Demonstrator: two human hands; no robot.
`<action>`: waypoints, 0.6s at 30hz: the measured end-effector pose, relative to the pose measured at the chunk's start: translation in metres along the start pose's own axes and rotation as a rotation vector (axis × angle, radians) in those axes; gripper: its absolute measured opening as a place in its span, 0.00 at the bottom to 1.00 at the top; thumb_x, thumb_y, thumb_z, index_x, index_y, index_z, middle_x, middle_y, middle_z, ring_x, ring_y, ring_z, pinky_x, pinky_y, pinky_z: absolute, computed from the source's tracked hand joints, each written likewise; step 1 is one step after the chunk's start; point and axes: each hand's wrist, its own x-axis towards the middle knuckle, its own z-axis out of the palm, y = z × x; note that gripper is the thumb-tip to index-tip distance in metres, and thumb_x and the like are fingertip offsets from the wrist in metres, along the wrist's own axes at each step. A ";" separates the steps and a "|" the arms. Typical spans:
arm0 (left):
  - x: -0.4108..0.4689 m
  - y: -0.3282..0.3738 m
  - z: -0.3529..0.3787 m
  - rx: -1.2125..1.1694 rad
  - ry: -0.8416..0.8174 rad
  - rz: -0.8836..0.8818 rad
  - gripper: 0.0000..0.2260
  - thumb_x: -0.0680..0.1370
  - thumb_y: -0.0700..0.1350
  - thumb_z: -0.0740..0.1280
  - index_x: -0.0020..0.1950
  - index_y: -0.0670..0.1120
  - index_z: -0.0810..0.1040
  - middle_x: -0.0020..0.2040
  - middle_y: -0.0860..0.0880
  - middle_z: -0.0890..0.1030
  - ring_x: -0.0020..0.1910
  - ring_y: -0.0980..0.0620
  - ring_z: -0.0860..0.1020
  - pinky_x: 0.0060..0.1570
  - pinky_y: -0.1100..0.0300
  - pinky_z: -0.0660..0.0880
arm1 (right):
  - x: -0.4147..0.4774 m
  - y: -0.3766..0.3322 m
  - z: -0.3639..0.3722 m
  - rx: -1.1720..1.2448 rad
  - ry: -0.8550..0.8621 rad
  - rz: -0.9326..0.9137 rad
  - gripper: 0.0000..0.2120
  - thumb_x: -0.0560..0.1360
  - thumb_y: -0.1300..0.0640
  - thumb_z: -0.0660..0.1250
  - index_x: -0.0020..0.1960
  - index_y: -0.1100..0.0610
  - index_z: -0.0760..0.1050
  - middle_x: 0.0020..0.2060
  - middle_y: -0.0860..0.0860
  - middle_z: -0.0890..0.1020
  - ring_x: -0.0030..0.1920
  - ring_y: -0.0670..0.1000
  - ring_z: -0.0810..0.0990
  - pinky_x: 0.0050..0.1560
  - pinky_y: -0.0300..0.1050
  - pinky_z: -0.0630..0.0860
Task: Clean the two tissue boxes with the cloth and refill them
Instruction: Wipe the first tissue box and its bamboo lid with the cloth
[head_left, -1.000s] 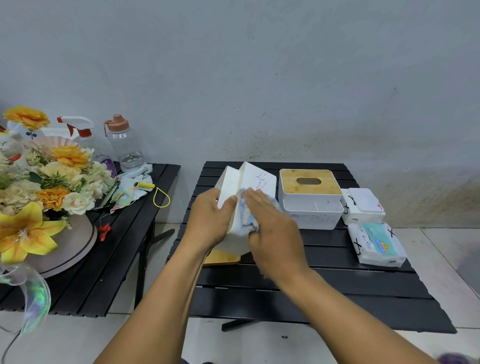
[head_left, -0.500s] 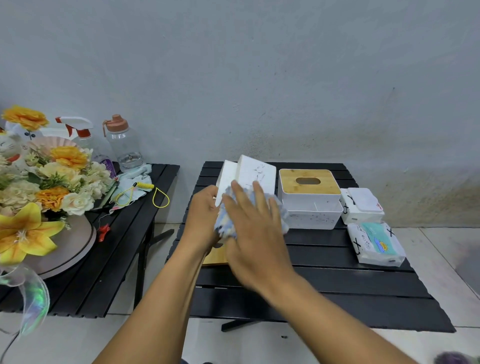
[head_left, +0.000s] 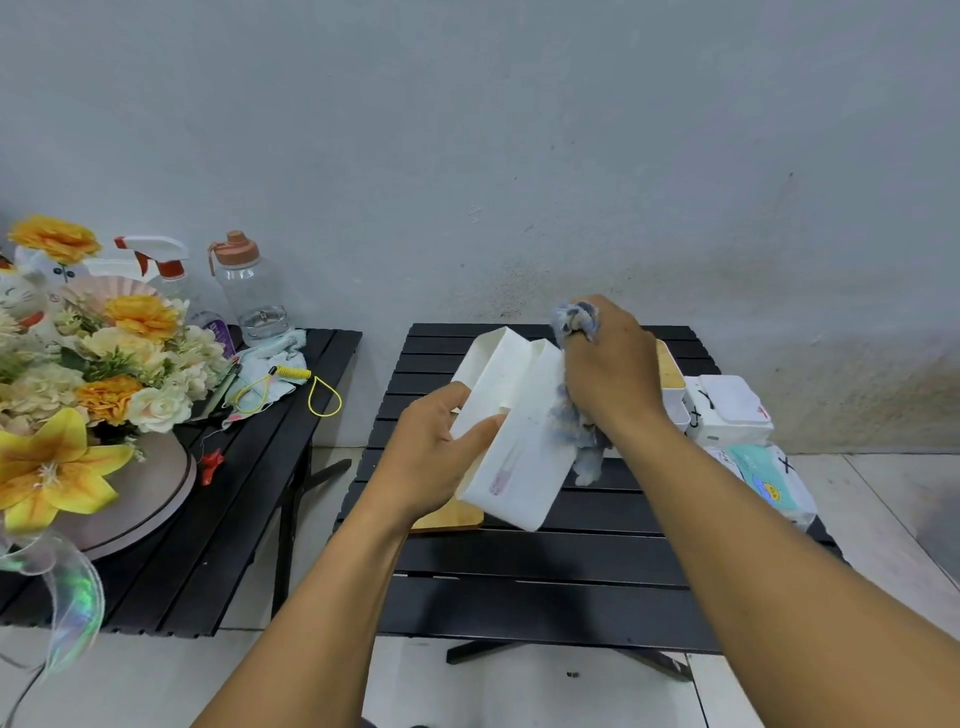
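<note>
One open tissue box (head_left: 519, 447) sits gripped in left fingers (head_left: 480, 425); right fingers (head_left: 607, 314) clutch the cloth (head_left: 587, 457).

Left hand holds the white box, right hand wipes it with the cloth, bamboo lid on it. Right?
Not on it: head view shows the white box open, a bamboo lid lying on the table beneath. Left hand holds the box, right hand wipes with the cloth.
</note>
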 end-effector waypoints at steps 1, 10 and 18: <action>0.000 0.000 -0.001 -0.001 -0.003 0.010 0.05 0.80 0.45 0.72 0.46 0.53 0.80 0.42 0.58 0.85 0.40 0.60 0.83 0.34 0.67 0.73 | -0.004 -0.001 0.000 -0.031 -0.040 -0.013 0.10 0.77 0.64 0.59 0.47 0.54 0.77 0.39 0.48 0.81 0.42 0.52 0.78 0.36 0.40 0.70; 0.004 -0.008 -0.009 0.043 -0.188 -0.032 0.09 0.81 0.36 0.67 0.59 0.45 0.81 0.55 0.47 0.86 0.55 0.46 0.85 0.55 0.43 0.83 | -0.055 -0.002 0.005 -0.001 -0.054 -0.189 0.18 0.73 0.63 0.58 0.58 0.51 0.79 0.41 0.48 0.83 0.41 0.52 0.78 0.39 0.47 0.74; -0.001 -0.006 -0.002 -0.035 -0.184 0.023 0.08 0.74 0.25 0.65 0.50 0.34 0.75 0.45 0.35 0.77 0.44 0.48 0.76 0.45 0.51 0.71 | -0.034 -0.003 -0.007 0.074 -0.108 -0.074 0.17 0.75 0.67 0.61 0.55 0.52 0.83 0.48 0.50 0.84 0.48 0.50 0.80 0.53 0.52 0.78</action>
